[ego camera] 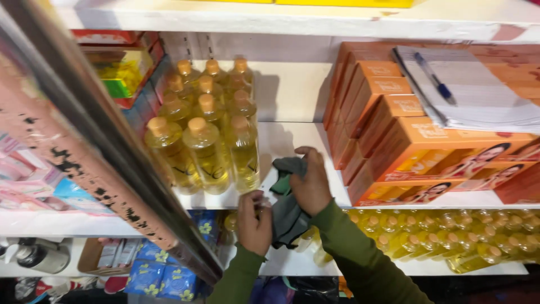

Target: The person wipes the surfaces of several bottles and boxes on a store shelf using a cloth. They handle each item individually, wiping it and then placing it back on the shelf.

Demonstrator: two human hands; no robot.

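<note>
My right hand [310,183] presses a dark grey-green cloth [287,208] onto the white shelf [287,143], in the bare gap between the bottles and the boxes. The cloth hangs down over the shelf's front edge. My left hand [254,219] is lower, in front of the shelf edge, closed around a small clear bottle [262,204] that is mostly hidden by its fingers. Both arms wear green sleeves. Several bottles of yellow liquid with tan caps [209,147] stand in rows just left of the cloth.
Stacked orange boxes [394,141] fill the shelf's right side, with a notepad and blue pen [461,90] on top. More yellow bottles [450,239] lie on the shelf below. A worn pink and black upright [84,146] slants across the left. Blue packets [152,276] sit low left.
</note>
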